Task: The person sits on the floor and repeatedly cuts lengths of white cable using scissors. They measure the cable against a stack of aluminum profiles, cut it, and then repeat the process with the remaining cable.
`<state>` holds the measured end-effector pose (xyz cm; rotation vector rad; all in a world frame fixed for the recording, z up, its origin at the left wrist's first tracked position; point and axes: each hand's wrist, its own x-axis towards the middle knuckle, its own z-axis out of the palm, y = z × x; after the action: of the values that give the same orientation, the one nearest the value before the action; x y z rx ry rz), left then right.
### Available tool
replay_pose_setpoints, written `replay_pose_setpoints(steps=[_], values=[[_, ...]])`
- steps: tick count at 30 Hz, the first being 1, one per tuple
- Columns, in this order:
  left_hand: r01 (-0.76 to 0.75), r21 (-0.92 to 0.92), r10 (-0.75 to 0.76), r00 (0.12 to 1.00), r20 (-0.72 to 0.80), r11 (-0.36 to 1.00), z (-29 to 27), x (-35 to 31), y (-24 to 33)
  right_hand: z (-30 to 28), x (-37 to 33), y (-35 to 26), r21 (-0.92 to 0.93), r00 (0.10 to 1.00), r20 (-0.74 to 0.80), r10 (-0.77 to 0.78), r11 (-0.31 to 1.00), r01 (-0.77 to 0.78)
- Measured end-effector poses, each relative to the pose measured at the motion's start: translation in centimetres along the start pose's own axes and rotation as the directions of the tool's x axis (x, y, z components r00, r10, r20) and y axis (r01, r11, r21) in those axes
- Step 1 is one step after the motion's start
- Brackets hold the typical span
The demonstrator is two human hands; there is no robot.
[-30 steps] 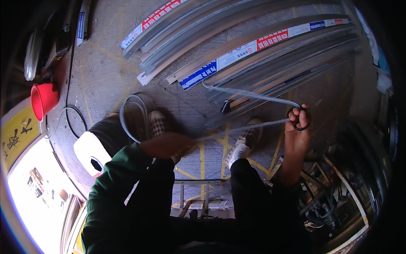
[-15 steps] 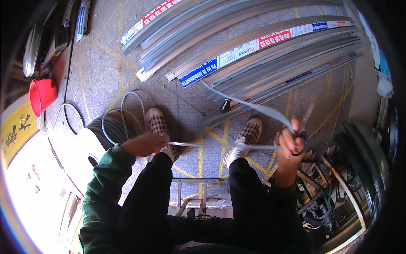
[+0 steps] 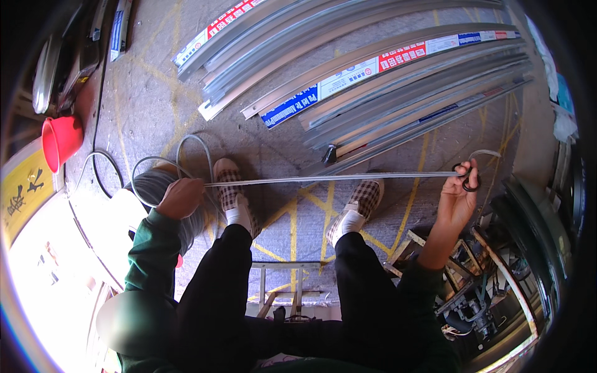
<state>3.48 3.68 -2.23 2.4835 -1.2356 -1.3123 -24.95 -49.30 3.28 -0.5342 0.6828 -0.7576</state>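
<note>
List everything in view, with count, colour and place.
Strip: one taut run, grey, across the middle
Scissors: one, black handles, right
Roll: one, dark grey, left
Metal profiles: many, grey and brown, floor ahead
Small object: one, black, by profiles
Bucket: one, red, left
Signboard: one, yellow, left edge
Cable: one, black, floor at left
Machinery: count unclear, dark, lower right
Shoes: two, brown and white, middle
Legs: two, black, lower middle
Left hand: one, green sleeve, gripping strip
Right hand: one, green sleeve, holding scissors, strip
</note>
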Motion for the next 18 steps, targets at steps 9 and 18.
replay_pose_setpoints(steps=[9, 18], values=[[-0.330, -0.118, 0.282, 0.910, -0.305, 0.937, -4.0, 8.8, 9.2, 0.9, -2.7, 4.7, -0.195, 0.980, -0.194, 0.040, 0.978, -0.078], [-0.302, 0.215, 0.370, 0.787, -0.493, 0.929, -4.7, 22.8, 16.7, 2.4, -4.1, 7.1, -0.215, 0.969, -0.138, 0.206, 0.949, -0.232]])
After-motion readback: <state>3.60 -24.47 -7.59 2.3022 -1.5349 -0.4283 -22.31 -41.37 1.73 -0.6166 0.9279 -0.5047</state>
